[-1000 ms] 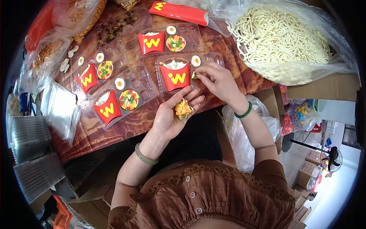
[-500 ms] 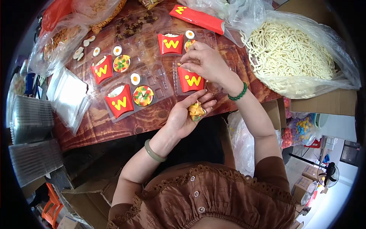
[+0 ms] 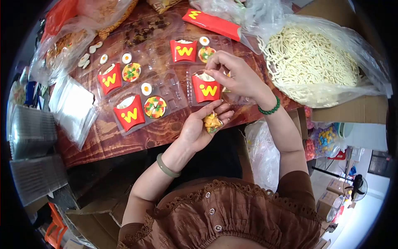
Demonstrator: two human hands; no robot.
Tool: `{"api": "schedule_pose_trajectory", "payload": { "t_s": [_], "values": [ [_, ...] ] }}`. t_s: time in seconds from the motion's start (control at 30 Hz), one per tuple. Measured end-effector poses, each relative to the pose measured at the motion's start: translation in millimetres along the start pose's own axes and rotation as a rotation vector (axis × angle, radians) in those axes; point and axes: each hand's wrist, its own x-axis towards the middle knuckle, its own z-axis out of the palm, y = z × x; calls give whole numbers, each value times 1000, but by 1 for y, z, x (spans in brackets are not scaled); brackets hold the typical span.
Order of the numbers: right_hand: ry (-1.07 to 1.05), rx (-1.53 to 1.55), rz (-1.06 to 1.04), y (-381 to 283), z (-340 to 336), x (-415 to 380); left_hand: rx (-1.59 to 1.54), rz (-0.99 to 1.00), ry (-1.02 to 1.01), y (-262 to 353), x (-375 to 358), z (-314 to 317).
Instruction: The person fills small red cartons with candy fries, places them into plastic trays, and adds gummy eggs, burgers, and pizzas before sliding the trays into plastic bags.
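My left hand [image 3: 198,129] is cupped palm up below the front right red fry box [image 3: 207,89]. It holds a small pile of yellow-orange toy food pieces [image 3: 212,121], with some green showing at the bottom. Above that fry box, my right hand [image 3: 238,74] has thumb and forefinger pinched at the box's white filling; whatever lies between the fingertips is too small to make out. The box sits in a clear plastic tray [image 3: 190,89]. Behind it are another fry box [image 3: 183,51], a toy fried egg [image 3: 204,40] and a round toy pizza [image 3: 206,53], close to my right knuckles.
On the left, more trays hold fry boxes [image 3: 129,112], toy eggs [image 3: 146,89] and pizzas [image 3: 155,107]. A bag of pale strips [image 3: 313,62] stands at right. Clear bags [image 3: 72,108] and stacked plastic trays [image 3: 33,133] lie left. A red packet [image 3: 211,24] lies at the back.
My right hand has shifted right and slightly down, uncovering the white filling of the front right fry box and the pizza behind. My left hand stays cupped around the pieces.
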Motion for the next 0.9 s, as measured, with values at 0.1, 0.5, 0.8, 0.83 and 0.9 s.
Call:
{"api": "schedule_pose_trajectory", "payload": {
  "t_s": [0.1, 0.5, 0.8, 0.83, 0.9],
  "values": [
    [168, 355, -16, -20, -23, -73, -28, -31, -23, 1, -2, 4],
    [1129, 789, -342, -60, -155, -422, 83, -203, 116, -18, -9, 20],
    [1087, -515, 909, 111, -134, -454, 182, -154, 88, -39, 12, 53],
    [1036, -355, 901, 101, -130, -427, 193, -161, 44, -41, 14, 58],
    [948, -46, 784, 79, -114, -365, 138, -176, -61, -44, 22, 61]
  ]
}}
